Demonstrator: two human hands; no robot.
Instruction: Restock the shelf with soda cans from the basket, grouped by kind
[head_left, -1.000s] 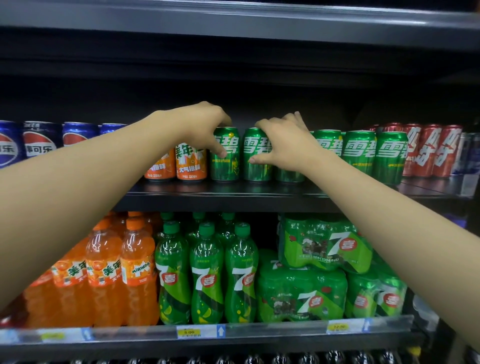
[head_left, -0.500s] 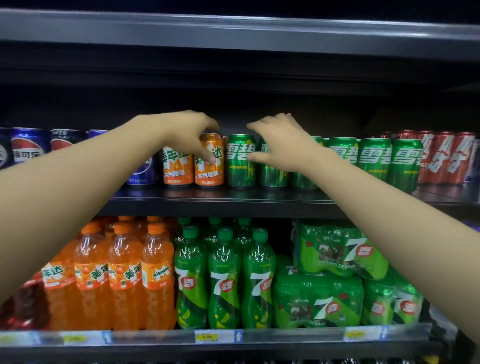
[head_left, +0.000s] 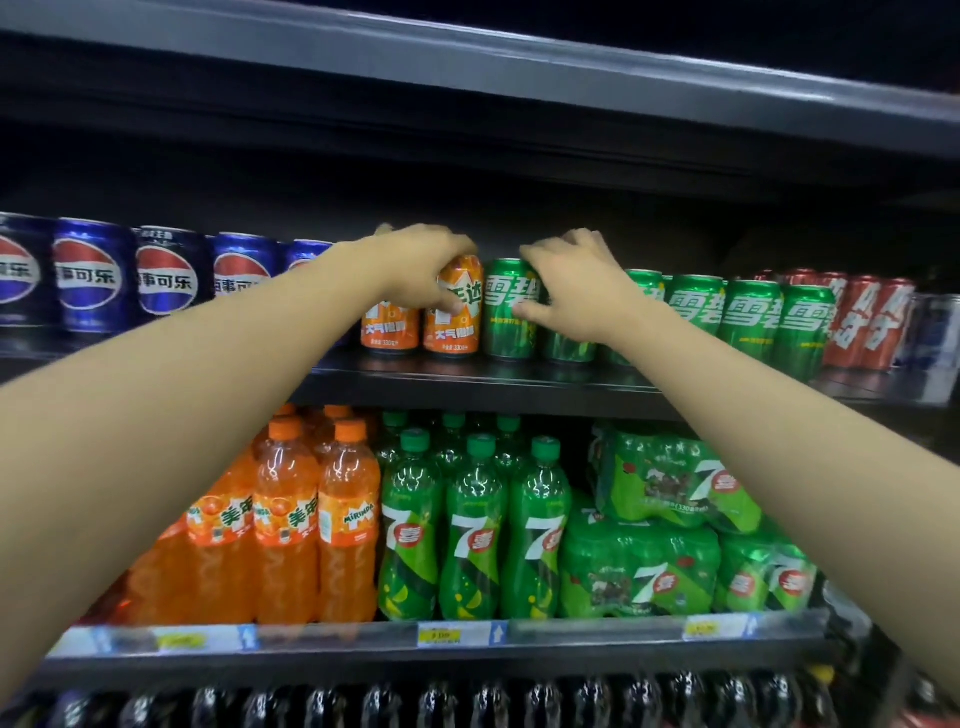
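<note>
On the upper dark metal shelf (head_left: 467, 387), the row starts at the far left with dark blue aluminium cola cans (head_left: 171, 278) bearing a red, white and blue roundel, standing upright side by side. Next come two orange aluminium soda cans; the left orange can (head_left: 389, 330) is mostly hidden behind the left hand (head_left: 421, 270), which reaches in from the lower left. That hand curls down over the top of the right orange can (head_left: 453, 322), fingers draped across its lid and thumb pressing the front of its label, so it grips this can. Touching that can on its right stands a green aluminium soda can with white characters (head_left: 509, 312). The right hand (head_left: 576, 291) arches over a second green can (head_left: 569, 345) just beside it, fingers curled on its top; its thumb reaches left onto the first green can's label. More green cans (head_left: 753, 322) continue rightward in a tight group, followed by red aluminium cola cans (head_left: 867, 325) near the right edge.

Below, the lower shelf (head_left: 597, 631) holds orange plastic soda bottles (head_left: 311, 525), then green plastic bottles marked with a 7 (head_left: 472, 535), then shrink-wrapped green can packs (head_left: 654, 525). The basket is out of view.
</note>
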